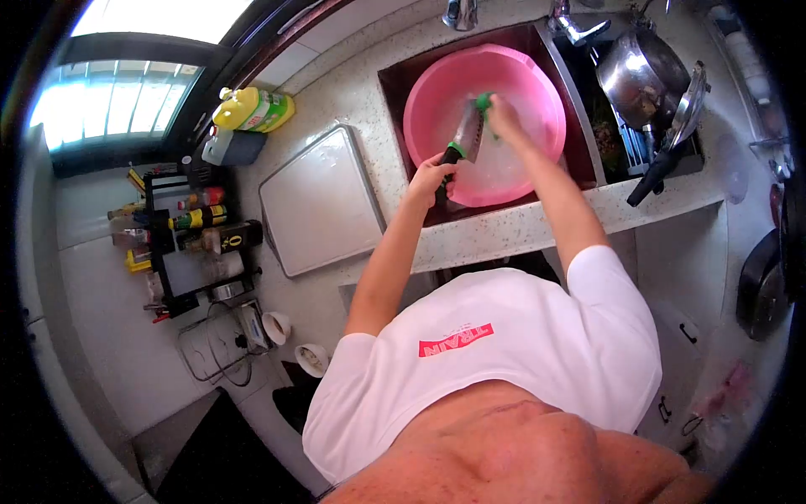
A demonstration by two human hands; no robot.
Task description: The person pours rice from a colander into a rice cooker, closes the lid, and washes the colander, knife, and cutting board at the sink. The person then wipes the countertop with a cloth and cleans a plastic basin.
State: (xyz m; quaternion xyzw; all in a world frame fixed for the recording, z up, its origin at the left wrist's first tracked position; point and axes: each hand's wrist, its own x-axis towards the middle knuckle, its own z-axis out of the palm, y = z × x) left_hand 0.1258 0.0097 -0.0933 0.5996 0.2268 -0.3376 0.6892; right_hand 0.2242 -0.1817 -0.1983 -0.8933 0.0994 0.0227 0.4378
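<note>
My left hand (pixel 431 178) is wrapped round the black handle of a knife (pixel 467 134), over the near left rim of a pink basin (pixel 550 155). The knife has a green collar and a broad, shiny blade with a jagged-looking edge, pointing up and away into the basin. Near the blade's far end, my right hand (pixel 504 118) is closed on a small green thing (pixel 484 102), whose kind I cannot make out. Its fingers are partly hidden. Cloudy, whitish water (pixel 499 172) lies in the basin, below both hands.
The basin sits in a dark sink beneath a tap (pixel 460 13). On the right, a steel pot (pixel 642 76) and a black-handled lid (pixel 688 109) rest over the second sink. A white board (pixel 323 202) and a yellow bottle (pixel 256 110) stand on the left counter.
</note>
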